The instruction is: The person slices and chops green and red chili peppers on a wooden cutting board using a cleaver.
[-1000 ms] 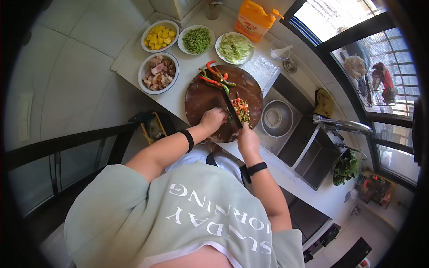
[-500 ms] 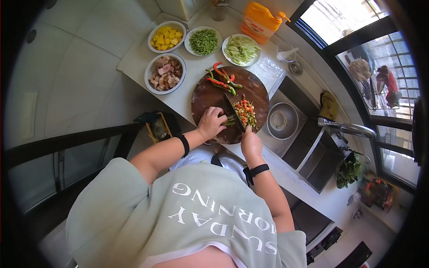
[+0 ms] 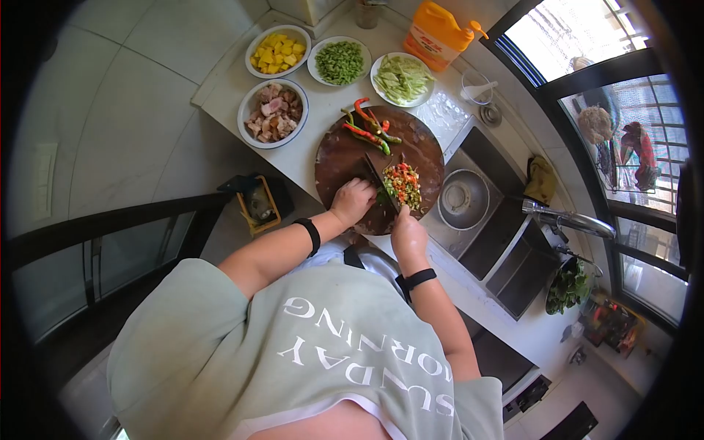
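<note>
My right hand (image 3: 408, 236) is closed around the handle of a dark-bladed knife (image 3: 373, 176), at the near side of a round wooden board (image 3: 334, 158). Beside the blade, on its left, my left hand (image 3: 353, 201) has its fingers curled down over green pepper pieces, mostly hidden. To the right of the blade lies a heap of chopped red and green pepper (image 3: 403, 183). Several whole red and green peppers (image 3: 370, 130) rest on the far part of the board.
Beyond the board stand a bowl of meat (image 3: 273, 114), a bowl of yellow chunks (image 3: 277, 54), a plate of chopped greens (image 3: 339, 61), a plate of pale green slices (image 3: 402, 79) and an orange jug (image 3: 438, 37). A metal basin (image 3: 463, 199) sits in the sink at right.
Half a second ago green pepper pieces showed between my left fingers and the blade; now the fingers are more tightly curled and hide most of them. The view has shifted slightly.
</note>
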A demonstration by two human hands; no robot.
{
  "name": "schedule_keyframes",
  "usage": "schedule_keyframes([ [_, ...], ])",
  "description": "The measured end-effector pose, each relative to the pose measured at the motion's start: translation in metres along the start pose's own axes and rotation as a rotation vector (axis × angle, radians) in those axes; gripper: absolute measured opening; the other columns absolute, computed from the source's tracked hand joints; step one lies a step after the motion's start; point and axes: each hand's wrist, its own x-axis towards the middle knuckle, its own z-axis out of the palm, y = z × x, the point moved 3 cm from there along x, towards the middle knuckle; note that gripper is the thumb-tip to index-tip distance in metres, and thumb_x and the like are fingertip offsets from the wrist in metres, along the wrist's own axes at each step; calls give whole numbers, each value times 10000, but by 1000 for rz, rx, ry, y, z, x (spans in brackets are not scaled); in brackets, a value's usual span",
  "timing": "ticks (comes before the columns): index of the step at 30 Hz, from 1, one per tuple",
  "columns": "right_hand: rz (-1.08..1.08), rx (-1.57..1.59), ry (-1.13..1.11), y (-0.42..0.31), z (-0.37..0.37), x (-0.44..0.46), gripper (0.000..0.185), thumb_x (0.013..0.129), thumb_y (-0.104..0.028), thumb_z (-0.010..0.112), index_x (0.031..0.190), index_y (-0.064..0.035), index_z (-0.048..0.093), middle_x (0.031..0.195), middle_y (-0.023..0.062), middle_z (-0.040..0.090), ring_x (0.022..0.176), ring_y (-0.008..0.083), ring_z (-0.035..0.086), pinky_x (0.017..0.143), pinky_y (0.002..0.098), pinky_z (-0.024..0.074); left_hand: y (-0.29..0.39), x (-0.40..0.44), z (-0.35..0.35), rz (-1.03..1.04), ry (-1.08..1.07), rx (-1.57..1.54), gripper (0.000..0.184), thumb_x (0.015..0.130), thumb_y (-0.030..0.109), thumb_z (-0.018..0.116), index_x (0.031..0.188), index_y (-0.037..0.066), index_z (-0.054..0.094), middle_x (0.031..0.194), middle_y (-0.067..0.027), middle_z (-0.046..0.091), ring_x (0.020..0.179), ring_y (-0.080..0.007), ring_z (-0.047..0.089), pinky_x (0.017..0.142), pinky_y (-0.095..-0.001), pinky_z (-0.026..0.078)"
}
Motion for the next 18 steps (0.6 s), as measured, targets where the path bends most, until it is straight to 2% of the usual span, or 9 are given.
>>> schedule_keyframes([
  [5, -15, -6, 79, 2, -14, 5, 165, 955, -192, 522, 1029, -46, 507, 745, 193, 681, 706, 408, 669, 624, 522, 518, 5, 9, 0, 1, 57, 3, 103, 699, 110, 717, 746, 112, 626, 820, -58, 595, 843, -259, 592, 734, -383, 527],
  [8, -50, -26, 27, -4, -30, -3, 153, 955, -186, 521, 1018, -47, 507, 743, 193, 680, 707, 407, 669, 624, 523, 518, 3, 10, 8, -10, 52, -10, 105, 704, 115, 715, 772, 106, 636, 858, -66, 601, 884, -273, 593, 752, -389, 535],
  [14, -33, 17, 63, -2, -5, 14, 160, 945, -177, 535, 1028, -42, 511, 752, 199, 681, 711, 409, 668, 624, 521, 514, 5, 10, 7, -45, 47, -28, 103, 702, 104, 703, 775, 96, 631, 886, -77, 613, 882, -291, 593, 747, -403, 534],
  [16, -14, -25, 56, -1, -14, 13, 202, 888, -145, 539, 1071, -65, 512, 743, 171, 680, 686, 385, 670, 598, 512, 520, 4, 18, 8, -26, 44, -35, 111, 698, 98, 704, 781, 95, 630, 897, -78, 612, 887, -293, 593, 750, -404, 534],
  [18, -27, -33, 28, -2, -14, 7, 197, 898, -159, 540, 1071, -69, 511, 748, 173, 682, 688, 385, 672, 600, 514, 521, 5, 11, 12, -26, 25, -53, 120, 694, 93, 706, 787, 95, 629, 907, -78, 610, 891, -295, 592, 752, -404, 535],
])
